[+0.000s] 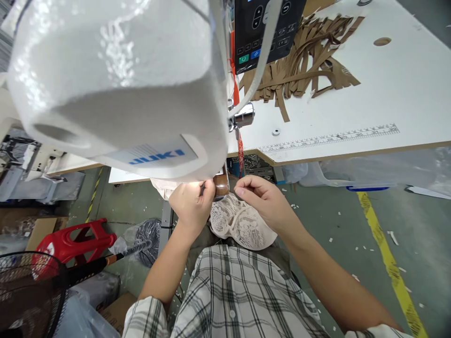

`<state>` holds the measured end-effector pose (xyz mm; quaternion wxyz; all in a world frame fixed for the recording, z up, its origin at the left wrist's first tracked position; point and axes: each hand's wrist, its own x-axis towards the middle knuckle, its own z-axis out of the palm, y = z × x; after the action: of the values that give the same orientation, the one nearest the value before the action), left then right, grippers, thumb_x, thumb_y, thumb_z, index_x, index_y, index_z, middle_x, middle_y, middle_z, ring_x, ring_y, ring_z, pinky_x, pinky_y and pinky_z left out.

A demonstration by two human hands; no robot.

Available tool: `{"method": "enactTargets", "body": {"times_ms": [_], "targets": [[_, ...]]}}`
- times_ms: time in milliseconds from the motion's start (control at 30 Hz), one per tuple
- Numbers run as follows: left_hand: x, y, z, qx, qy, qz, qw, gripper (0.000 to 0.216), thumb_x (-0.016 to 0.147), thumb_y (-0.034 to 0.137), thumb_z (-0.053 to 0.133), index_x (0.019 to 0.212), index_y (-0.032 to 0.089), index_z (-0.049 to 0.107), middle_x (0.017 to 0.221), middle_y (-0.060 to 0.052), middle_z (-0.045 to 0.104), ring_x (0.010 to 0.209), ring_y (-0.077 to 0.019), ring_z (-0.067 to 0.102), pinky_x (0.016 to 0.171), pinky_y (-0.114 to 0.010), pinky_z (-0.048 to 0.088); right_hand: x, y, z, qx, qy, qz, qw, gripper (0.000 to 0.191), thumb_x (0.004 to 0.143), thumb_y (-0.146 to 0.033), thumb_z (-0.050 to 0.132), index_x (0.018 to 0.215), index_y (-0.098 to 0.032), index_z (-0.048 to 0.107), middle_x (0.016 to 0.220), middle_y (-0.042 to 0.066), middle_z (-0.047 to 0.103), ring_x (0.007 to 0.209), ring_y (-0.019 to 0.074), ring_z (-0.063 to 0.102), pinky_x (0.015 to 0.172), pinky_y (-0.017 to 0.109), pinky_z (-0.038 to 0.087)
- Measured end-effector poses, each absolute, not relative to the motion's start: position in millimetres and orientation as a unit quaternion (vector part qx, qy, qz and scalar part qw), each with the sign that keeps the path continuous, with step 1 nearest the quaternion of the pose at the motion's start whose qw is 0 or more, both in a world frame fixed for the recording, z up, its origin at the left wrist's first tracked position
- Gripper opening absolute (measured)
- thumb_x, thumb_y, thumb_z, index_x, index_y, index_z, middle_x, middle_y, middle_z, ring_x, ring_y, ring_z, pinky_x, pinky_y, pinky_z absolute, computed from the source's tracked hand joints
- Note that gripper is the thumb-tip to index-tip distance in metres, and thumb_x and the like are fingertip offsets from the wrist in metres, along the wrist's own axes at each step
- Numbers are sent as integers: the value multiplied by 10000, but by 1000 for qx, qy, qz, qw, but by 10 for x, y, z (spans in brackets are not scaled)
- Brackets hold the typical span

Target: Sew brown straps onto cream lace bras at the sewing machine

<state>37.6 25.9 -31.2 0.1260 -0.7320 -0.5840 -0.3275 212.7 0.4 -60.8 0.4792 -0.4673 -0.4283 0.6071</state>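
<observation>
Under the head of a white JUKI sewing machine (158, 117), my left hand (192, 204) is closed with its fingers curled. Pale fabric (164, 188) shows behind that hand, but what the fingers grip is hidden. My right hand (266, 199) is raised a little to the right, thumb and forefinger brought together in a pinch; anything between them is too small to make out. A beige lace bra (243, 220) hangs below and between my hands, over my lap. Beside my left fingers is a rounded brown part (221, 185) at the machine.
Brown fabric strips (299, 70) lie heaped on the white table (352, 112), behind a control panel (268, 33). A printed ruler (331, 138) runs along the table's front. On the left are a red stool (77, 241) and a fan (31, 295). A clear plastic bin (373, 171) sits under the table.
</observation>
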Motion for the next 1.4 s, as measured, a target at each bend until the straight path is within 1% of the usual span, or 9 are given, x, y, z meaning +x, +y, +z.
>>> {"method": "enactTargets", "body": {"times_ms": [433, 600, 733, 867, 1033, 1133, 1233, 1333, 1400], "targets": [[401, 247, -243, -725, -623, -280, 90, 537, 927, 329, 585, 457, 194, 360, 445, 56, 240, 478, -111, 244, 532, -312, 180, 2113, 19, -515, -469, -446, 597, 473, 204, 894, -381, 612, 818, -192, 621, 705, -10, 525, 618, 104, 458, 570, 248, 391], [394, 236, -173, -743, -629, -214, 86, 536, 991, 402, 494, 501, 187, 528, 438, 31, 375, 492, -119, 352, 549, -306, 209, 2010, 129, -426, -485, -560, 422, 523, 83, 911, -260, 596, 899, -205, 657, 775, 2, 569, 668, 115, 509, 617, 254, 427], [373, 252, -121, -753, -627, -184, 75, 537, 1003, 423, 477, 541, 185, 612, 430, 21, 430, 462, -122, 346, 542, -310, 205, 1934, 318, -381, -457, -695, 228, 506, 168, 953, -194, 521, 966, -219, 687, 903, 37, 628, 762, 134, 567, 692, 270, 450], [346, 273, -79, -764, -613, -184, 84, 561, 980, 432, 526, 478, 184, 554, 404, 20, 413, 433, -118, 285, 526, -313, 185, 1974, 438, -356, -441, -737, 209, 467, 216, 949, -169, 499, 956, -208, 711, 978, 54, 642, 840, 144, 609, 709, 267, 453], [308, 289, -4, -784, -600, -145, 72, 527, 950, 421, 578, 483, 184, 522, 435, -2, 489, 456, -132, 382, 521, -308, 181, 2032, 487, -273, -447, -747, 239, 430, 160, 875, -143, 572, 921, -200, 715, 993, 35, 630, 726, 109, 571, 652, 257, 413], [268, 286, 32, -803, -580, -120, 69, 471, 954, 385, 573, 528, 186, 534, 464, -4, 522, 472, -140, 445, 513, -303, 195, 2003, 507, -222, -472, -748, 227, 407, 89, 889, -212, 619, 860, -190, 700, 942, 24, 612, 664, 96, 529, 613, 255, 381], [216, 251, 41, -818, -552, -130, 95, 417, 960, 401, 566, 602, 186, 578, 513, -9, 560, 500, -150, 505, 503, -292, 239, 1948, 497, -214, -490, -759, 169, 395, 208, 963, -261, 548, 815, -181, 672, 895, 37, 600, 695, 119, 538, 603, 267, 358], [179, 179, 41, -832, -507, -192, 119, 228, 962, 359, 577, 874, 174, 677, 628, -11, 635, 583, -154, 588, 525, -264, 341, 1921, 447, -244, -489, -781, 88, 379, 310, 1014, -240, 431, 795, -180, 642, 853, 59, 597, 773, 156, 567, 617, 289, 363], [176, 120, 43, -841, -473, -244, 101, 161, 949, 282, 607, 1062, 177, 654, 819, -33, 726, 657, -137, 644, 581, -242, 430, 1942, 404, -266, -504, -770, 60, 387, 320, 1018, -225, 409, 787, -186, 629, 832, 58, 594, 779, 161, 572, 623, 292, 380]]}}
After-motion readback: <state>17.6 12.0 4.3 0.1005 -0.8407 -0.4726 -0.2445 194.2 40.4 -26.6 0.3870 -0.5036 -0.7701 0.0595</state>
